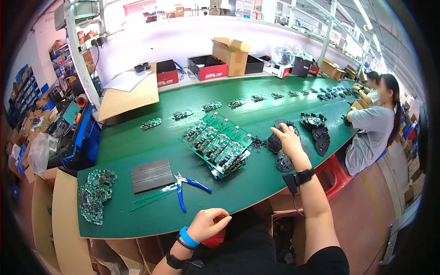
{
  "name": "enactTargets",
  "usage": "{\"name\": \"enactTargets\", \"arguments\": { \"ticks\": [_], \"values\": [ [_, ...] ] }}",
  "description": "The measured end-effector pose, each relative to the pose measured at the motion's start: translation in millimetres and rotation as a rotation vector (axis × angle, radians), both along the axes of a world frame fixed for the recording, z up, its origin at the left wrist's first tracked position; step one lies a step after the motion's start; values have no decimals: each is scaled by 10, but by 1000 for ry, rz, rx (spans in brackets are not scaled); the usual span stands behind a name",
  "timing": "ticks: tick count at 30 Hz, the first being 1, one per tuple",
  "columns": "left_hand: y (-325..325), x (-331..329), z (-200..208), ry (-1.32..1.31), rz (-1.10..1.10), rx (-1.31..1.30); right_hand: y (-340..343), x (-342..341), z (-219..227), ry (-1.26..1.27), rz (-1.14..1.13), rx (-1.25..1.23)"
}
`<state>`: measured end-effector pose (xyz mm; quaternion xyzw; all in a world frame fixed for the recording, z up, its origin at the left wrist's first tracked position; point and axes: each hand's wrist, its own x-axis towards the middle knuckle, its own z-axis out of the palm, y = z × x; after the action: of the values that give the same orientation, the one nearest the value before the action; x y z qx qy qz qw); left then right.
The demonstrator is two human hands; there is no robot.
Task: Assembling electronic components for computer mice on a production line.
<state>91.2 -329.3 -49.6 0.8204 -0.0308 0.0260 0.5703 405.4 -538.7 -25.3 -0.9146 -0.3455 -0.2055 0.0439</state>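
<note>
Along the front edge of a green workbench, the left hand is held loosely curled, its palm hidden, while the right hand is spread over black plastic housings; whether either grips anything cannot be told. Set near the right part of that edge, the black plastic housings are judged light, stiff and slightly slick, best taken by their rims. Farther out, stacked circuit-board panels are placed mid-bench, blue-handled nippers by the front edge, loose circuit boards at the left front corner.
</note>
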Motion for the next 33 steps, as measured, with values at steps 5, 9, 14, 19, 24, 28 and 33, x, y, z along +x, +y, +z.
{"name": "enactTargets", "arguments": {
  "ticks": [5, 9, 14, 19, 24, 28, 33],
  "values": [
    [-138, 147, -16, 26, 11, -95, -41, 420, -89, 89, 103, -44],
    [-117, 313, -46, -77, 256, -193, -169, 613, -58, 126, 262, 54],
    [118, 495, -30, -133, 576, -573, -355, 760, 269, 578, 306, 359],
    [306, 822, -95, -136, 731, -704, -57, 449, 493, 1209, 443, 1133],
    [345, 1107, 15, -4, 573, -829, 622, 65, 175, 1663, 474, 1147],
    [311, 1181, 210, 79, 507, -942, 784, 159, -283, 1907, 403, 1167],
    [520, 1131, 431, 46, 487, -703, 978, -123, -179, 1923, 371, 1238]
  ]
}}
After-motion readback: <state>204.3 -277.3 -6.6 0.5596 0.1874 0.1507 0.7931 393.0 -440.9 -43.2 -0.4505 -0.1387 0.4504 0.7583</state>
